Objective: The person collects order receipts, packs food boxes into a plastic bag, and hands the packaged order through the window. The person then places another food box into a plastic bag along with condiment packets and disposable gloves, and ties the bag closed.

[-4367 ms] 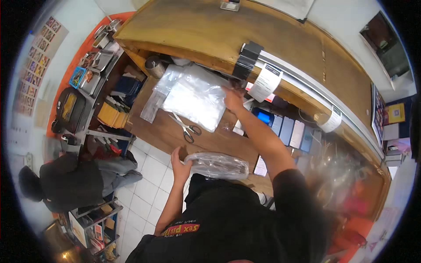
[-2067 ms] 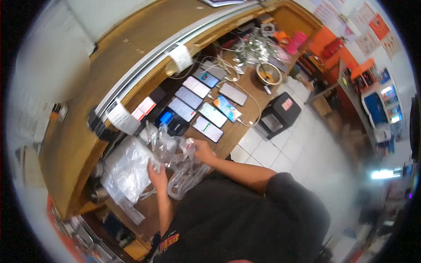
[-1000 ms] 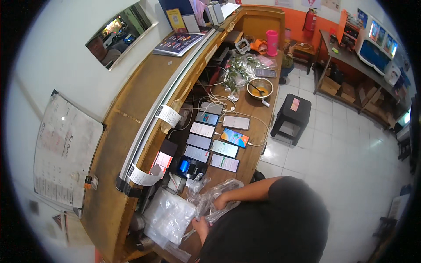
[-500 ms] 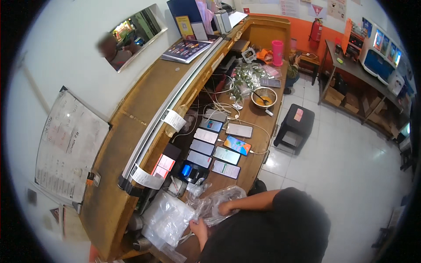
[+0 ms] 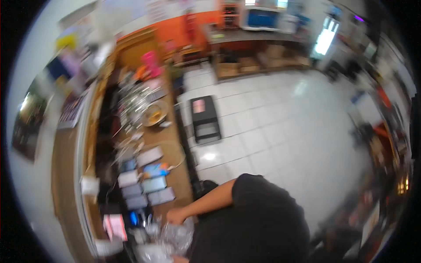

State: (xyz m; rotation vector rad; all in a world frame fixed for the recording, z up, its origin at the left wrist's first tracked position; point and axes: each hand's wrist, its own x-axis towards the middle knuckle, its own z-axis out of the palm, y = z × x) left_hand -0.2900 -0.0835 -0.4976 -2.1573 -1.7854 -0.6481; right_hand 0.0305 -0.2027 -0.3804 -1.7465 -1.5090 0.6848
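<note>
The plastic bag (image 5: 180, 234), which is clear and crumpled, lies at the near end of the wooden desk (image 5: 163, 138), close to the person's black shirt (image 5: 254, 228). The left hand (image 5: 180, 259) is near the bag but mostly cut off by the lower edge, so one cannot tell how its fingers are placed. The right hand (image 5: 177, 215) is at the upper side of the bag; because of blur, it cannot be told whether its fingers grasp the plastic or are loose. To the lower left of the bag there is a pile of clear plastic (image 5: 151, 253). A little farther, a dark device with a blue light (image 5: 135, 218) is before several phones (image 5: 154, 184), which lie in two rows. Beyond them are a bowl (image 5: 147, 121) with something orange inside and, on the floor (image 5: 280, 140), a black stool (image 5: 206, 116). Farther is a pink cup (image 5: 152, 63), and boxes (image 5: 247, 64) rest under a long table (image 5: 263, 38).
</note>
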